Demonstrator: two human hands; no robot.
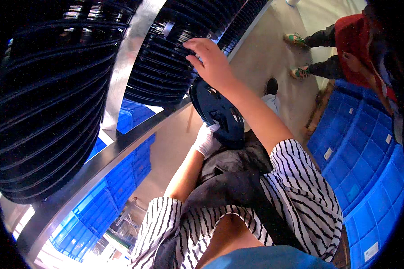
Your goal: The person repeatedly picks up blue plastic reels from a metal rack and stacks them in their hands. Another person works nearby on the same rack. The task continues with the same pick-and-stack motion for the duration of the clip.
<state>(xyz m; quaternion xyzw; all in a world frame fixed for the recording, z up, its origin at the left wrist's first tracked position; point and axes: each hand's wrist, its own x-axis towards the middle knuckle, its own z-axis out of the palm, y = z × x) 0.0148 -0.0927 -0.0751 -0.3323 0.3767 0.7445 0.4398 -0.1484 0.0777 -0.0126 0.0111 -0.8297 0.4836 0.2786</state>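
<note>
My left hand (204,140), in a white glove, grips the near edge of a dark round plastic disc (231,133) with cut-out openings. The disc is tilted in front of my lap. Bare and with its fingers apart, my right hand (212,64) is raised above the far side of the disc. Its fingertips are at the right side of a stack of black ribbed discs (155,71) on a metal rack; whether they touch it I cannot tell. Nothing shows in that hand.
A larger stack of black discs (54,98) fills the left, behind a metal post (128,58). Blue crates stand below the rack beam (143,127). More blue crates (350,152) are piled at my right. A person in a red top (352,38) stands beyond them.
</note>
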